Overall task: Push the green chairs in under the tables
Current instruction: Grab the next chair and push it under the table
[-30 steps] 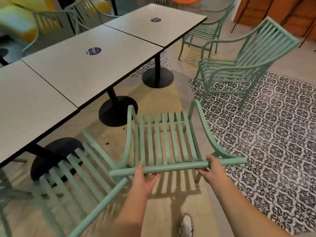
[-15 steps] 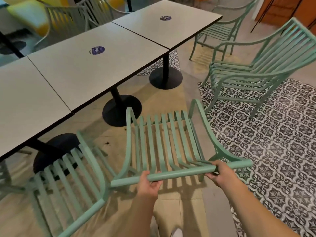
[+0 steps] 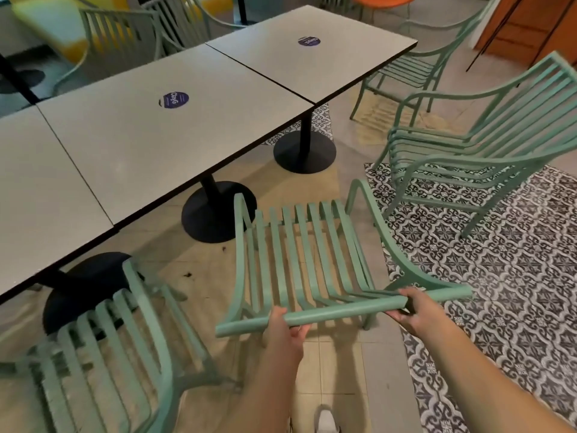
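A row of three grey square tables [image 3: 175, 135] on black pedestal bases runs from near left to far right over beige floor tiles; patterned black-and-white tiles [image 3: 499, 276] cover the right. Four green slatted chairs stand on this side: one near left [image 3: 125, 339], the held chair [image 3: 312, 251] in the middle, clear of the tables, two at right. The left hand [image 3: 285, 329] and right hand [image 3: 418, 314] curl around its top rail.
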Tool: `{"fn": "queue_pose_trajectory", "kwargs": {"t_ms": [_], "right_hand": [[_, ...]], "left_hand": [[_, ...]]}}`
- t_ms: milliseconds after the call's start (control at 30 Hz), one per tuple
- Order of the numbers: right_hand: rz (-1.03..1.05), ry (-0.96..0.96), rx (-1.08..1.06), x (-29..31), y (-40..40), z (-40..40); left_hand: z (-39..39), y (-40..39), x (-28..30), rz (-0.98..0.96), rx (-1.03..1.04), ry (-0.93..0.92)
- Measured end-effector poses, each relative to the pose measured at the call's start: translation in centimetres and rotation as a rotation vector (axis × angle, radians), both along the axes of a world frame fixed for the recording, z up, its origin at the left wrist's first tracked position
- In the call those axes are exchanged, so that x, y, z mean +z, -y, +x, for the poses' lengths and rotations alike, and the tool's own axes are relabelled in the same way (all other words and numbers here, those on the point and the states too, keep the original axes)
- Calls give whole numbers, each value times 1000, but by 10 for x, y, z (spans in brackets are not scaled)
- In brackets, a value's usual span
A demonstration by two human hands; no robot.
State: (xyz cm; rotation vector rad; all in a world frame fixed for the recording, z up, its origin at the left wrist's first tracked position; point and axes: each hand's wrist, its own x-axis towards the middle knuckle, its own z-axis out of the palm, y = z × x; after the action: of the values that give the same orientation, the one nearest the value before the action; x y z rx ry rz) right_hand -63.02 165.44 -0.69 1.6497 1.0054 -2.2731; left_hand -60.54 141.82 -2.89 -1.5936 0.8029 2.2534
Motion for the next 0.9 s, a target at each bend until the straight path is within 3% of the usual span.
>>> {"fn": "queue_pose_trajectory", "kwargs": {"t_ms": [267, 500, 733, 900], "right_hand": [[-32, 25, -10, 4, -10, -32], [251, -87, 166, -21, 4, -8], [23, -137, 677, -19, 157, 75], [-42, -113, 860, -12, 274, 146]], "left_hand": [[-28, -10, 4, 49, 79, -30], [15, 33, 5, -63, -169, -48], [161, 138, 3, -115, 108, -68], [254, 225, 5, -156, 301, 1]]}}
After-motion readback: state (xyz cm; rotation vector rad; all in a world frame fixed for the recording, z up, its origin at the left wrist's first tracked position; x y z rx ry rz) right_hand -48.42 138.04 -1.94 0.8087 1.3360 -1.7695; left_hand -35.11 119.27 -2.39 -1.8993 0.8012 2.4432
